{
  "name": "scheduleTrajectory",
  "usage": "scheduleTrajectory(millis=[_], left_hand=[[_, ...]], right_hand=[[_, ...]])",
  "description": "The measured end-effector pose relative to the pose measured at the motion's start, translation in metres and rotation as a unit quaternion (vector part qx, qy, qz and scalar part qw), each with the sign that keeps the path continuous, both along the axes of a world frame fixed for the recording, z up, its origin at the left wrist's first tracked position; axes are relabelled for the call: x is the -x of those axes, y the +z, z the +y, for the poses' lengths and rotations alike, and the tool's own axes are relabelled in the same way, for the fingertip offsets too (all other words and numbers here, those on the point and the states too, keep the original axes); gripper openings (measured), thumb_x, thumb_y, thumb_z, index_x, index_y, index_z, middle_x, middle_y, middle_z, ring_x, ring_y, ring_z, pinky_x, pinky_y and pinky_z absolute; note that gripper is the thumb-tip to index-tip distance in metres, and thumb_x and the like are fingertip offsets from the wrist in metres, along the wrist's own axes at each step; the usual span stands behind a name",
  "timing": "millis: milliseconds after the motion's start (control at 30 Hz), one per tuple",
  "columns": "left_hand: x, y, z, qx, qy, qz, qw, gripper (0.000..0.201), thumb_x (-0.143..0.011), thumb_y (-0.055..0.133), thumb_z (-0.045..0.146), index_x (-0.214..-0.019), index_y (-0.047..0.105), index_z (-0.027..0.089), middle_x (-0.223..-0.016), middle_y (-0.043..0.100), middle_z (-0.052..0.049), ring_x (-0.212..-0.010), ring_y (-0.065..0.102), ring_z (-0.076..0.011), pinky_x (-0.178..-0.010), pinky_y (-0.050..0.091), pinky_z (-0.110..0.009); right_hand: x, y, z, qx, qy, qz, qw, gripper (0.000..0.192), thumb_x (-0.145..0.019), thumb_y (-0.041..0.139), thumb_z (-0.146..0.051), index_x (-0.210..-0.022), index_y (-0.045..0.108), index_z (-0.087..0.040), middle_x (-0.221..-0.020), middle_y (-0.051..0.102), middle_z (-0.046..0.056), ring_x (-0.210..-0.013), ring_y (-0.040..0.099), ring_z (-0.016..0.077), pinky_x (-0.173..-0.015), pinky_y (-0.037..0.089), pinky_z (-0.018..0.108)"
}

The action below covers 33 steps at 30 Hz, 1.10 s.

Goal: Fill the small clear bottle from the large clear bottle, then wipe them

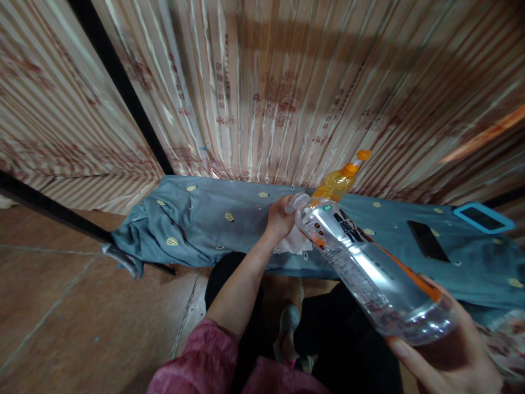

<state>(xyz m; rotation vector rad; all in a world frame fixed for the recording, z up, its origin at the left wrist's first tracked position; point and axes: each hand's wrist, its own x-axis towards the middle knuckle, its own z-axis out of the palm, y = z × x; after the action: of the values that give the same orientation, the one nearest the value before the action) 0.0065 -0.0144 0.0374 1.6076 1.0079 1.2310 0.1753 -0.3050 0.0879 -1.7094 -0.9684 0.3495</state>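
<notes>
Two hands: both at one clear bottle.
Right hand (447,350): near right, fingers wrapped round the base of the clear bottle (365,268), tilted neck-far.
Left hand (280,219): closed at the bottle's mouth, over a white cloth (293,243).
Orange bottle (338,183): just behind, on the blue-covered table (213,219).
Phone (429,241): far right, dark, flat.

Single head view; looks steeply down, forward; close over the draped table (229,202).
</notes>
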Motion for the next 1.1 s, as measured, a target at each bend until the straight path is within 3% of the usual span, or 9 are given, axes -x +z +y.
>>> scheduleTrajectory(millis=[133,367,833,1100], left_hand=[[0.001,0.0006,-0.0002,-0.004,0.003,0.0,1.0,0.013,-0.091,0.073,0.03,-0.099,0.077,0.021,-0.104,0.085,-0.006,-0.098,0.079,-0.0257,-0.092,0.062,-0.036],[0.0007,0.0004,-0.0001,-0.006,0.0,-0.002,1.0,0.015,-0.092,0.073,0.034,-0.098,0.078,0.022,-0.106,0.085,-0.006,-0.101,0.079,-0.0266,-0.095,0.063,-0.037],[0.0,-0.0051,0.002,-0.015,0.0,-0.005,1.0,0.017,-0.092,0.072,0.035,-0.1,0.078,0.022,-0.108,0.086,-0.007,-0.101,0.08,-0.027,-0.095,0.064,-0.037],[0.0013,-0.0032,0.0012,-0.02,0.003,0.006,1.0,0.013,-0.092,0.072,0.031,-0.099,0.079,0.022,-0.106,0.086,-0.008,-0.101,0.081,-0.0273,-0.094,0.064,-0.037]], right_hand=[[0.0032,-0.0002,0.0006,-0.004,0.007,0.01,1.0,0.095,-0.067,0.099,-0.048,-0.151,0.061,-0.024,-0.153,0.066,0.013,-0.122,0.074,0.0338,-0.091,0.067,0.038],[0.0003,0.0012,-0.0018,0.006,0.015,-0.019,1.0,0.097,-0.07,0.097,-0.052,-0.153,0.059,-0.022,-0.155,0.064,0.016,-0.131,0.07,0.0393,-0.099,0.066,0.048],[0.0007,0.0009,-0.0008,0.011,0.0,-0.026,1.0,0.095,-0.068,0.097,-0.054,-0.151,0.062,-0.025,-0.153,0.066,0.013,-0.121,0.073,0.0373,-0.09,0.069,0.047],[0.0015,0.0035,-0.0011,0.008,-0.01,-0.023,1.0,0.097,-0.064,0.1,-0.053,-0.149,0.064,-0.025,-0.159,0.061,0.014,-0.127,0.07,0.0402,-0.092,0.069,0.049]])
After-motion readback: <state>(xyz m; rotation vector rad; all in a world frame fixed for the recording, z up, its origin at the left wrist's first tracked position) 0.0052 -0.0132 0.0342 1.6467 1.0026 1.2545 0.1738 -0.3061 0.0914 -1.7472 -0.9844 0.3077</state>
